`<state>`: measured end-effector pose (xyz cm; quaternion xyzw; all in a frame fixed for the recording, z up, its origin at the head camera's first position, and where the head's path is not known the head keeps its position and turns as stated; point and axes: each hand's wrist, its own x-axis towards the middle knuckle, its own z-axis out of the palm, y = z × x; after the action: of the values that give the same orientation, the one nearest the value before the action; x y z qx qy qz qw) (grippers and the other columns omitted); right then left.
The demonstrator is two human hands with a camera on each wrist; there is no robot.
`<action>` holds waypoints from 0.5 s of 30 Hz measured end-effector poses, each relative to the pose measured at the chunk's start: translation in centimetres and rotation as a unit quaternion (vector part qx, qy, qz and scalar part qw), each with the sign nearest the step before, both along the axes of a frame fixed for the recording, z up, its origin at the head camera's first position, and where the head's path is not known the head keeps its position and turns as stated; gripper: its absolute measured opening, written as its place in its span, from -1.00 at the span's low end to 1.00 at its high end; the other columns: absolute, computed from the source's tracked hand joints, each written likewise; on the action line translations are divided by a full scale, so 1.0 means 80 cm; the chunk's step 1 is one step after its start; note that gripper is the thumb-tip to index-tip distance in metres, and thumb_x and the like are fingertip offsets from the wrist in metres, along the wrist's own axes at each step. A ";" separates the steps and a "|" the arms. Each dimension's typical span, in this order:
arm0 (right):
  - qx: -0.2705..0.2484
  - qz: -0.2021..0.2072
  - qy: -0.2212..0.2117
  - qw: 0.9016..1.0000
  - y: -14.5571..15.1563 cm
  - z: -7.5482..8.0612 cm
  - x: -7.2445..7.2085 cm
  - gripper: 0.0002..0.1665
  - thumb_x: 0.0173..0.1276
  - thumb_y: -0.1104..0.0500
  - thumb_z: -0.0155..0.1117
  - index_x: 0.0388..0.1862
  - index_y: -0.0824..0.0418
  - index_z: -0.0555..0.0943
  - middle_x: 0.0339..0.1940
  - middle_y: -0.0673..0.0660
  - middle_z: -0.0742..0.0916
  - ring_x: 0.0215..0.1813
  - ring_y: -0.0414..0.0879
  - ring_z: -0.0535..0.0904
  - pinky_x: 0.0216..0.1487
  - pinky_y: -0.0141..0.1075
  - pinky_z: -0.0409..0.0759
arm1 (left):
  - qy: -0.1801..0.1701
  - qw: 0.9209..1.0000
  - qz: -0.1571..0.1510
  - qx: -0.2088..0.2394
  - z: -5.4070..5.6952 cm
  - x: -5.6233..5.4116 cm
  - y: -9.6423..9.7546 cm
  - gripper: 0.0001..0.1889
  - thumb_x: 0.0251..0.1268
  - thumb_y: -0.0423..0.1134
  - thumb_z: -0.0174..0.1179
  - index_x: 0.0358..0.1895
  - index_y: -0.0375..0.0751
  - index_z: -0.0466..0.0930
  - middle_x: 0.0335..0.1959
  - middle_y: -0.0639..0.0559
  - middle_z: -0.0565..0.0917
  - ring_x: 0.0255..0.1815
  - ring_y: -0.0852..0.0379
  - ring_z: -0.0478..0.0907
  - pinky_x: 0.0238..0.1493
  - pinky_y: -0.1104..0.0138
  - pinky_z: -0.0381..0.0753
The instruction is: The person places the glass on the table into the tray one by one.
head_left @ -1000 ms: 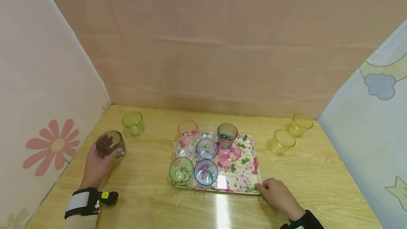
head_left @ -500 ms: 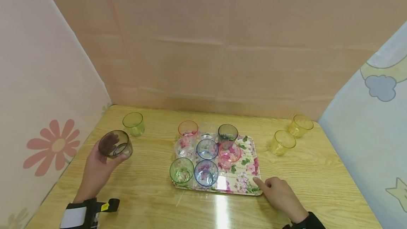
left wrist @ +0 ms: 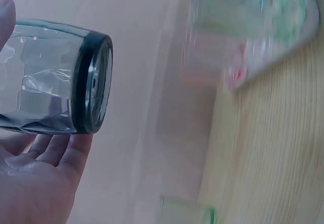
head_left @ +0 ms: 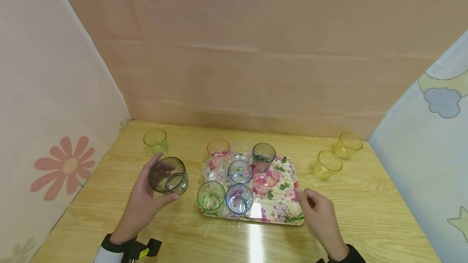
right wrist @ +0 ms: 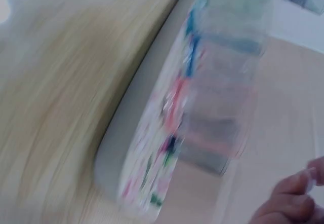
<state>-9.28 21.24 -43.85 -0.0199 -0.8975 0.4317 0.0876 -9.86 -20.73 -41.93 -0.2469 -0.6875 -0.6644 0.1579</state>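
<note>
In the head view my left hand (head_left: 140, 200) grips a smoky dark drinking glass (head_left: 168, 175) by its sides, thumb on the near side. The glass is off the table, left of a flowered tray (head_left: 297, 214); the left wrist view shows its thick base (left wrist: 93, 82) lying sideways in the picture. My right hand (head_left: 319, 216) is raised by the tray's right front corner, fingers loosely curled, with nothing seen in it. On the tray stand several glasses, among them a green one (head_left: 211, 202), a blue one (head_left: 239, 206), a pink one (head_left: 266, 182) and a dark one (head_left: 264, 155).
A lime-green glass (head_left: 157, 145) stands at the table's back left. Two yellow glasses, a nearer one (head_left: 325, 169) and a farther one (head_left: 345, 149), stand right of the tray. A patterned screen encloses the wooden table (head_left: 204, 246) at the back and sides.
My left hand has lifted the smoky glass and carried it rightward toward the tray. The right hand has come off the tray's corner and risen slightly. The glasses on the tray have stayed put.
</note>
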 end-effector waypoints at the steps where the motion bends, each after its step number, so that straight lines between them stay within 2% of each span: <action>1: -0.025 0.002 0.023 0.999 -0.005 0.000 0.003 -0.43 0.61 0.03 0.15 -0.66 0.17 0.33 -0.76 -0.03 0.26 -0.71 -0.20 0.14 -0.59 -0.36 0.16 | 0.001 1.000 -0.008 0.004 -0.001 0.000 0.007 0.06 -0.08 -0.76 0.39 0.56 -0.46 0.00 0.28 -0.13 0.48 0.31 0.14 0.45 0.31 0.43 0.41; 5: -0.099 0.020 0.090 0.991 -0.027 0.002 0.012 -0.54 0.60 0.22 0.14 -0.60 0.17 0.39 -0.71 -0.01 0.34 -0.69 -0.21 0.15 -0.63 -0.35 0.20 | 0.002 1.000 -0.023 0.017 -0.001 0.004 0.035 -0.03 -0.06 -0.71 0.44 0.44 -0.51 0.04 0.27 -0.19 0.47 0.29 0.10 0.45 0.30 0.40 0.43; 8: -0.142 0.046 0.134 0.980 -0.041 0.006 0.016 -0.74 0.56 0.37 0.12 -0.42 0.24 0.50 -0.55 0.00 0.49 -0.55 -0.22 0.32 -0.54 -0.34 0.35 | 0.002 1.000 -0.023 0.021 0.002 0.010 0.056 -0.11 -0.08 -0.70 0.46 0.34 -0.52 0.12 0.25 -0.23 0.48 0.27 0.07 0.45 0.28 0.40 0.44; 11: -0.185 0.092 0.175 0.963 -0.054 0.012 0.019 -0.88 0.51 0.51 0.04 -0.20 0.39 0.52 -0.33 0.04 0.56 -0.32 -0.17 0.42 -0.35 -0.36 0.47 | -0.008 1.000 -0.018 0.019 0.006 0.020 0.075 -0.12 -0.12 -0.66 0.50 0.32 -0.49 0.18 0.24 -0.23 0.50 0.26 0.08 0.46 0.29 0.43 0.44; 15: -0.236 0.167 0.201 0.936 -0.066 0.018 0.023 -0.82 0.50 0.58 -0.13 0.00 0.55 0.39 -0.11 0.09 0.54 -0.09 -0.14 0.43 -0.08 -0.41 0.47 | -0.030 0.999 -0.021 0.017 0.010 0.034 0.096 -0.09 -0.15 -0.61 0.56 0.34 -0.39 0.23 0.26 -0.22 0.51 0.28 0.08 0.46 0.32 0.43 0.41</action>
<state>-7.43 15.92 -42.42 0.1976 -0.7238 0.6346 0.1852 -7.14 -13.08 -41.13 -0.2386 -0.6754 -0.6861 0.1270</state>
